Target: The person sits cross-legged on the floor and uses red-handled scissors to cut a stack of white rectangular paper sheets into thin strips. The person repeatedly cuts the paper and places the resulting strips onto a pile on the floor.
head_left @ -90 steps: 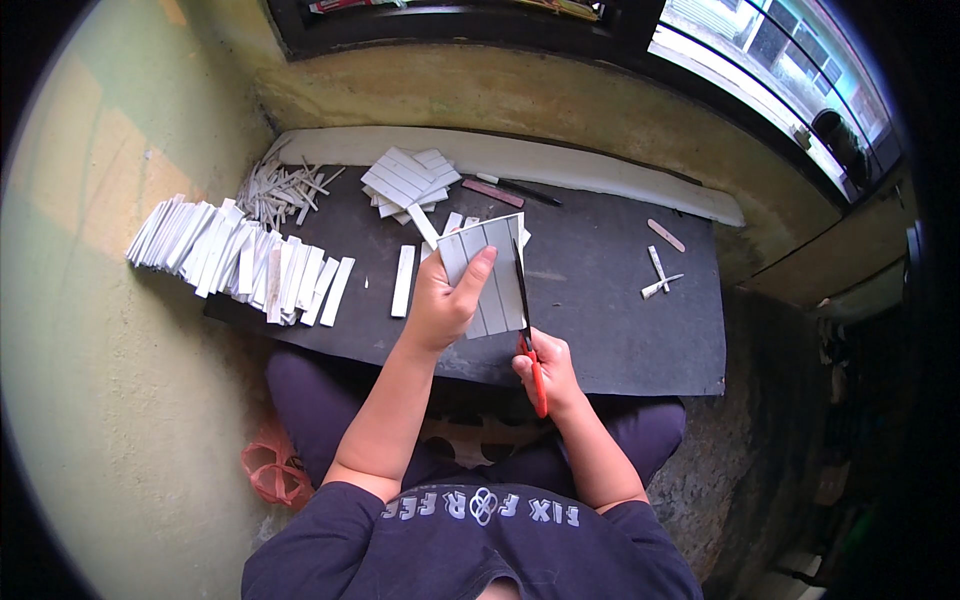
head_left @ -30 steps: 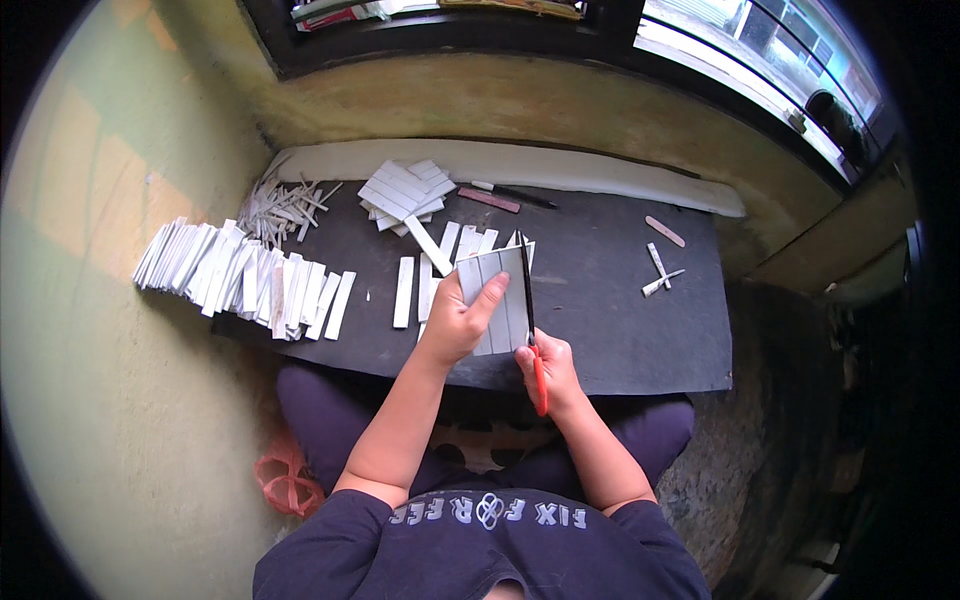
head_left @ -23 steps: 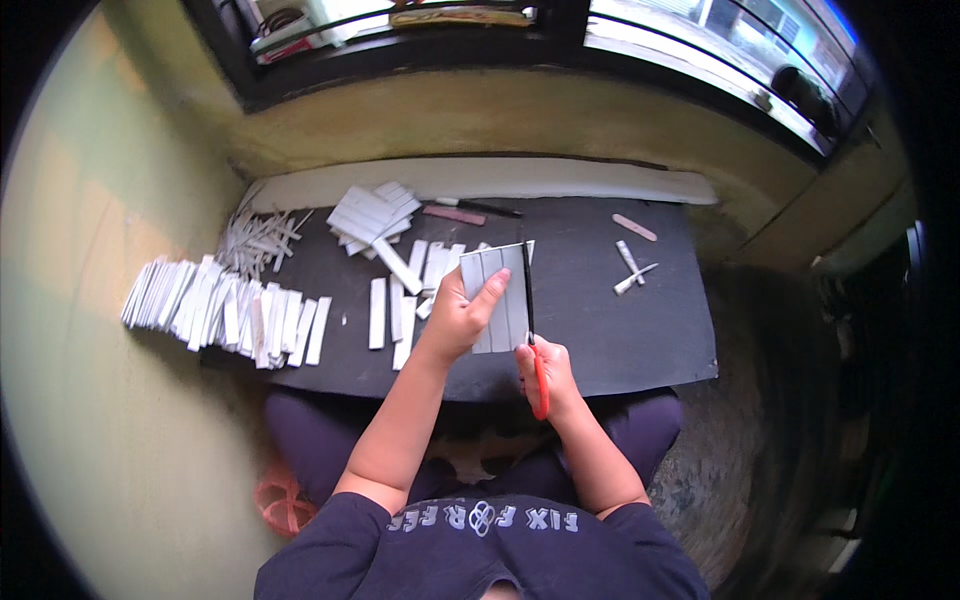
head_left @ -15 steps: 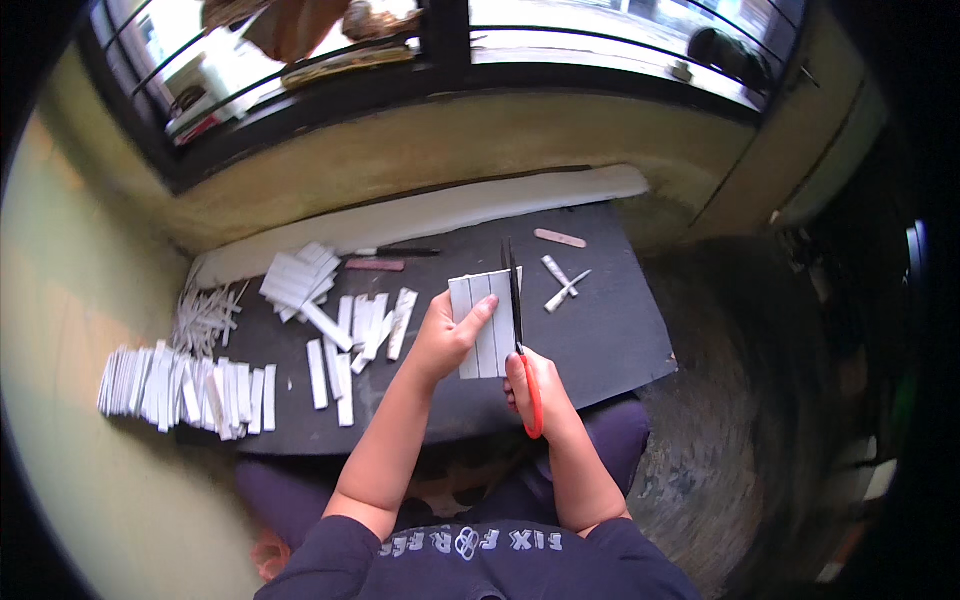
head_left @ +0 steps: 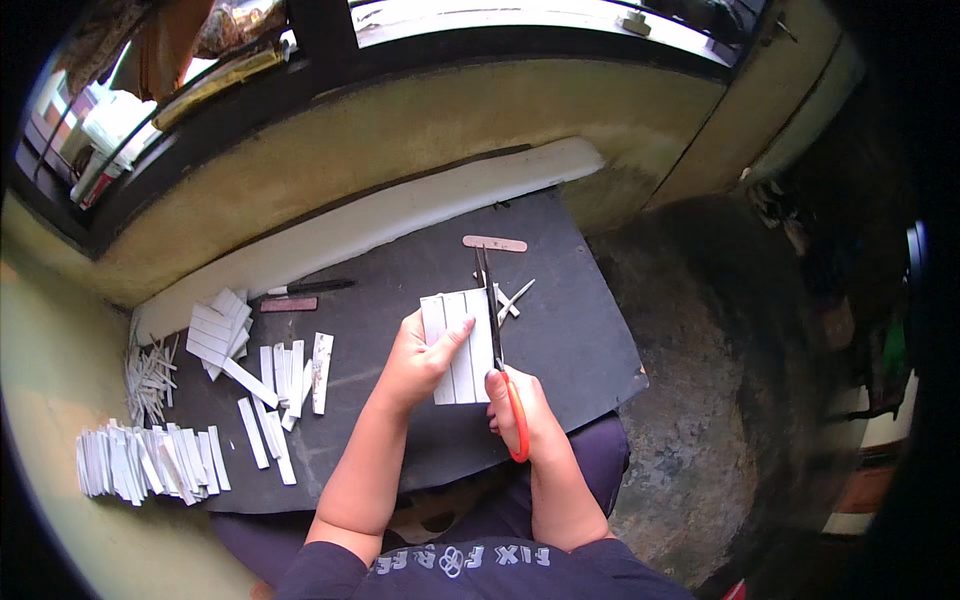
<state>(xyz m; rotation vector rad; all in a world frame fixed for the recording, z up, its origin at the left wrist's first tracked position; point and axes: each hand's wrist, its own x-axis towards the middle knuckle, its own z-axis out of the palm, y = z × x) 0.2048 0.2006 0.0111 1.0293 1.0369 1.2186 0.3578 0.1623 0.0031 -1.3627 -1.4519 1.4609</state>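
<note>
My left hand (head_left: 425, 352) is closed on a white card (head_left: 456, 345) ruled with dark lengthwise lines, its thumb lying across the face. In my right hand (head_left: 520, 405) are scissors (head_left: 517, 425) with orange-red handles and dark blades. The blades point away from me and lie along the card's right edge, slightly apart at the tips. Some of my right fingers are hidden behind the handle and card. Just beyond the card lie crossed thin white strips (head_left: 515, 298) and a pinkish flat stick (head_left: 495, 243).
On the dark tabletop (head_left: 380, 270), a row of cut white strips (head_left: 150, 462) stands at the left. Behind it are a heap of thin slivers (head_left: 150, 380), stacked ruled cards (head_left: 220, 330), loose strips (head_left: 322, 372), a pinkish bar (head_left: 289, 304) and a black marker (head_left: 315, 286). A wall and barred window stand beyond.
My view has turned, so the table appears shifted left and tilted. The scissors stay at the card's right edge, and both hands keep their holds.
</note>
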